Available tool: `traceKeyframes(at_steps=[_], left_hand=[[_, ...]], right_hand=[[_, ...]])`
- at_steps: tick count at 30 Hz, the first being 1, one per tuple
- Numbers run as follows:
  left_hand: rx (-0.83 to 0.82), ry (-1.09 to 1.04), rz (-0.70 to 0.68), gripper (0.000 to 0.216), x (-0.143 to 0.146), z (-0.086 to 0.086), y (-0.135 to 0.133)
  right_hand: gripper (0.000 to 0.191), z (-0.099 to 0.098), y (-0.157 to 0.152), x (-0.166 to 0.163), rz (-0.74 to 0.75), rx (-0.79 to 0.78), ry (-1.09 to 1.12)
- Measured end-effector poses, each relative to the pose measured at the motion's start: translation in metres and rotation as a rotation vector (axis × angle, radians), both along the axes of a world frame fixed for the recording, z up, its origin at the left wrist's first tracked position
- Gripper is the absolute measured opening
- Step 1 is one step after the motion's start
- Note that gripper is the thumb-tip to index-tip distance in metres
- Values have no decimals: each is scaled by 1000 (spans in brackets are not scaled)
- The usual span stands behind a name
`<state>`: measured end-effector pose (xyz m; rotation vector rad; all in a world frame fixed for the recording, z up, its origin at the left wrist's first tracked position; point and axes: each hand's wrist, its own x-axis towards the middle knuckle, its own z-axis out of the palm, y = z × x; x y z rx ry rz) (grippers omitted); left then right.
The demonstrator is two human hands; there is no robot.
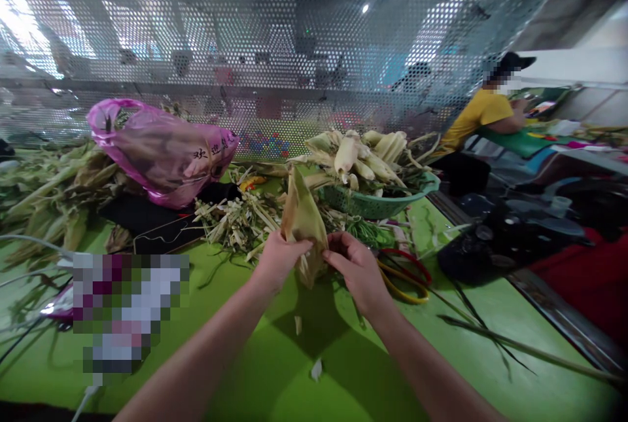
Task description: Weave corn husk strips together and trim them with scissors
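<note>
A pale yellow-green corn husk (305,212) stands upright between my hands above the green table (235,356). My left hand (277,262) grips its lower left side, the thumb pressed across the front. On the opposite edge, my right hand (356,265) pinches the husk between thumb and fingers. Behind it sits a green basket (392,203) heaped with folded corn husks (348,154). Cut husk stubs (240,219) lie in a pile to the left of the held husk. Small husk scraps (316,369) rest on the table near me.
A pink plastic bag (167,154) and loose husks (53,193) cover the left. Scissors with red and yellow handles (407,281) lie right of my hand, near long stalks (520,343). A perforated metal screen (245,49) stands behind. A person in yellow (481,114) sits at right.
</note>
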<state>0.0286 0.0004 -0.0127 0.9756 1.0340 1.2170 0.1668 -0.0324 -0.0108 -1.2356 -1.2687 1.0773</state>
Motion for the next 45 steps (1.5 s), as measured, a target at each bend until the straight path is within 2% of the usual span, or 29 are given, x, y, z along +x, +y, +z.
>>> traceKeyframes(at_steps=[4,7,15,24,33,38,42,45], left_hand=[[62,54,-32,8,1,-2,-2],[89,50,-61,10,3,-1,-4],[16,6,-56,13,4,2,-5],[56,-16,-80,12,3,2,-5],[15,-10,-66,4,4,3,-4],[-2,-28,-73,8,1,4,-2],[-49,-21,-9,12,-3,2,4],[-45,-88,49,22,-9,-1,11]], right_hand=[[19,-3,-1,1,-54,83,-189],[14,-4,-1,3,-102,109,-237],[13,0,1,4,-127,114,-175],[13,-3,3,4,-73,79,-46],[18,1,0,1,22,42,-8],[22,3,0,0,39,3,131],[21,11,-5,-1,173,-50,255],[16,22,-13,3,296,-10,302]])
